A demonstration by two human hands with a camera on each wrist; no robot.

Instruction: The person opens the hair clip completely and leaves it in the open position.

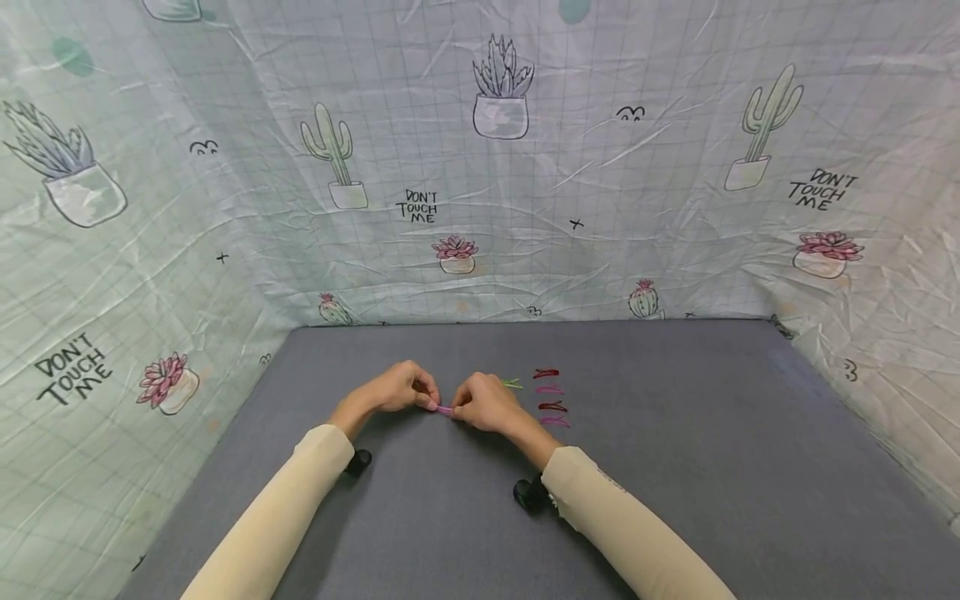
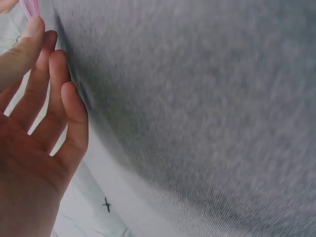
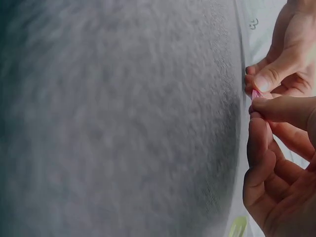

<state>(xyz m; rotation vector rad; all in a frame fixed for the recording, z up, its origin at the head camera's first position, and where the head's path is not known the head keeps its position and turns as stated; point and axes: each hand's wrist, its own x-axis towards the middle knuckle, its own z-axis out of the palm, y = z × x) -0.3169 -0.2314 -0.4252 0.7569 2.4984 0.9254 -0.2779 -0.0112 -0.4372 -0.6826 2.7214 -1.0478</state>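
A thin pink rubber band (image 1: 445, 411) stretches between the two hands, close over the grey table. The left hand (image 1: 393, 388) pinches one end of it between thumb and fingertips. In the left wrist view two pink strands (image 2: 30, 9) of the band rise from the thumb tip, while the other fingers stay loosely bent. The right hand (image 1: 483, 403) pinches the other end. Seen from the right wrist, both thumbs press close together, with a short bit of pink band (image 3: 255, 94) showing between them. The fingertips hide most of its length.
Beside the right hand lies a column of narrow bands: a red one (image 1: 547, 373), a pink one (image 1: 550, 390), a dark red one (image 1: 553, 407) and another pink one (image 1: 555, 422). A green band (image 1: 512, 383) peeks out behind that hand. Printed cloth (image 1: 525, 250) walls the grey table (image 1: 712, 467).
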